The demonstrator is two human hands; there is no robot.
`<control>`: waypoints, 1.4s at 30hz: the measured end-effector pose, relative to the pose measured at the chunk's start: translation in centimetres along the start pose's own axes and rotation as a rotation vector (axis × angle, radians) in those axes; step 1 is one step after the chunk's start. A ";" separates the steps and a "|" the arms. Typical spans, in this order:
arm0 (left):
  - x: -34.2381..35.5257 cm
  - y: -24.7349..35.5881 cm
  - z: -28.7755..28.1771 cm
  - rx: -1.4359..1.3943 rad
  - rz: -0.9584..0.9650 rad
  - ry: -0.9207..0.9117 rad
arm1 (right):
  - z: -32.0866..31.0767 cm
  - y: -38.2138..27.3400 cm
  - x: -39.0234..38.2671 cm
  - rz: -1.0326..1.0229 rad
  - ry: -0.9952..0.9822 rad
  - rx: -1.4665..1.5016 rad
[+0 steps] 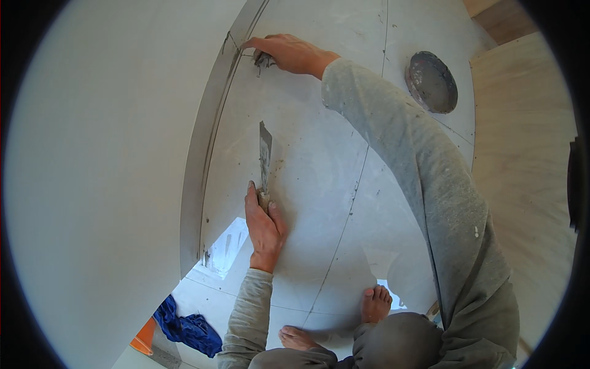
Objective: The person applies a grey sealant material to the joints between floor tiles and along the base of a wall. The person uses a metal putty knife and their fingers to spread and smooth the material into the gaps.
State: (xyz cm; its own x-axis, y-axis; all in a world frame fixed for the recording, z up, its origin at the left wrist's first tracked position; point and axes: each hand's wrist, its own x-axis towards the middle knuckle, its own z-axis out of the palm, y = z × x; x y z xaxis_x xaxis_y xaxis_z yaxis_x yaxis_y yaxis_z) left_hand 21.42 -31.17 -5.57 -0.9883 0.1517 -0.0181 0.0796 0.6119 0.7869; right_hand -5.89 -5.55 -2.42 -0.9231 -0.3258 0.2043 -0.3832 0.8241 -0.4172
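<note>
My left hand (263, 229) grips the handle of a putty knife (265, 152) over the white tiled floor (313, 184), its narrow, smeared metal blade pointing forward. My right hand (289, 54) is at the grey skirting strip (208, 154) at the upper left, fingertips against it near a joint. Its curled fingers hold a small dark, grimy wad (263, 61), too small to identify. Dark grout lines and scattered specks mark the tiles.
A round, grey-stained tub (431, 81) lies at the upper right. A pale wall (92, 154) rises at left; a light board surface (522, 123) is at right. A blue cloth (187, 325) and orange object (143, 337) lie lower left. My bare feet (375, 304) show below.
</note>
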 end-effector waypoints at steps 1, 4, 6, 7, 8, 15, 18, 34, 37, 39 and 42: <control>-0.3 -0.2 -0.1 0.028 0.021 -0.009 | 0.1 -0.4 0.4 -0.048 -0.081 -0.049; -0.4 -0.7 -0.1 0.053 0.055 0.008 | -1.0 0.4 -0.9 -0.103 -0.202 -0.088; -0.4 -0.7 0.4 0.045 0.066 0.038 | -3.3 2.5 -4.4 -0.116 -0.276 -0.077; -0.3 -0.5 0.2 -0.016 0.021 0.050 | -4.5 3.1 -6.7 -0.133 -0.308 -0.064; -0.2 -0.1 0.2 -0.086 -0.016 0.064 | -5.9 3.5 -9.3 -0.134 -0.317 -0.111; 0.3 0.3 0.4 0.020 0.109 0.103 | -9.8 2.0 -13.1 0.008 -0.391 -0.097; 0.4 -0.1 0.1 0.077 0.139 0.039 | -4.9 1.3 -4.6 -0.086 -0.109 0.012; 0.8 0.7 -0.1 0.087 0.066 0.023 | -9.8 2.5 -16.4 0.028 -0.319 -0.112; 0.7 0.3 0.8 0.080 0.078 0.018 | -10.7 5.1 -16.8 0.166 -0.312 -0.114; 0.6 0.0 0.9 0.106 0.101 0.085 | -9.9 7.1 -15.0 0.243 -0.012 -0.334; 0.8 0.2 1.8 0.129 0.167 0.082 | -8.1 6.3 -17.1 0.359 -0.014 -0.415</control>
State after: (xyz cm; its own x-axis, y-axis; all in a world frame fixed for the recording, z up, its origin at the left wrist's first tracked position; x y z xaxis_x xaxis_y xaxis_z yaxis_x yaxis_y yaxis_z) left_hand 20.87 -29.52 -6.58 -0.9668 0.1990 0.1605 0.2541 0.6788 0.6889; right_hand 7.73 8.97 -1.41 -0.9949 0.0054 0.1003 -0.0020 0.9973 -0.0733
